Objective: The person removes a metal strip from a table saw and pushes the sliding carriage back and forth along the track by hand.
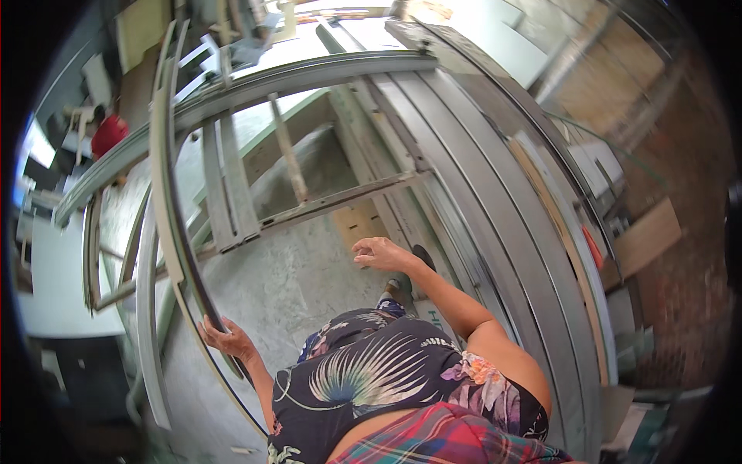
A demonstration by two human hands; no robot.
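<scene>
Directly against the left hand point(224, 339), a long strip point(186, 259)

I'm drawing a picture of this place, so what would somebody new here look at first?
Probably the flowery shirt at the bottom middle, with a big pale leaf on it. Next, the long grey metal table with dark lines, to the right of the person's right hand, and the tall strip on the left, by the left hand. A small spot of bright red, a co-worker's top, shows far off at upper left.
</scene>
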